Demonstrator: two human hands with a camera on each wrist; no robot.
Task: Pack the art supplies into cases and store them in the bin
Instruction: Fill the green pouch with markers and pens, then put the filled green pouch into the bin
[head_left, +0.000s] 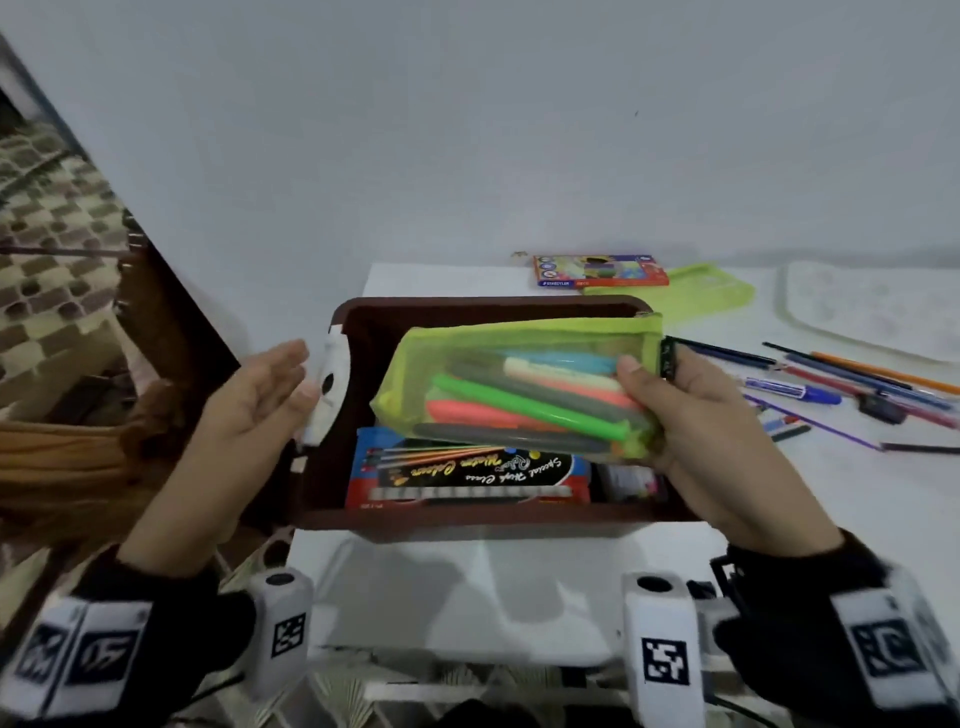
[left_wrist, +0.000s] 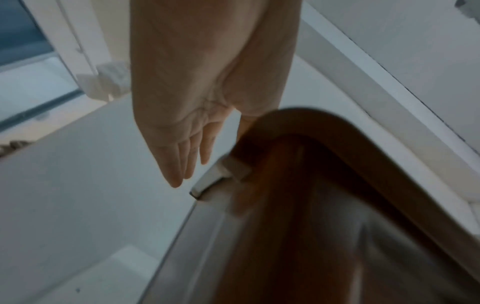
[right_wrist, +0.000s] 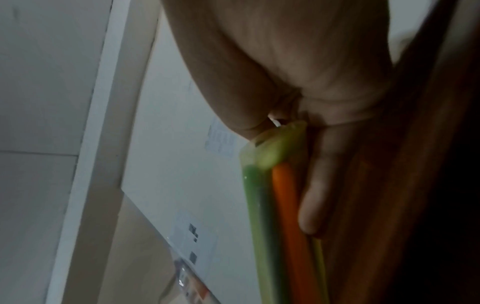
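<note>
where head view hides them, fingers (right_wrist: 315, 197) under green pouch (right_wrist: 262, 185)

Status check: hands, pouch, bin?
Right hand grips green mesh pouch over brown bin. Left hand open beside bin's left rim. Watercolour box already inside; nothing blocking.

A white table (head_left: 519, 587) against a pale wall (head_left: 467, 130), patterned brown-and-cream fabric (head_left: 57, 218) at left

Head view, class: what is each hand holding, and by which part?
The right hand holds the green mesh pencil case by its right end, thumb on top. The left hand holds nothing.
</note>
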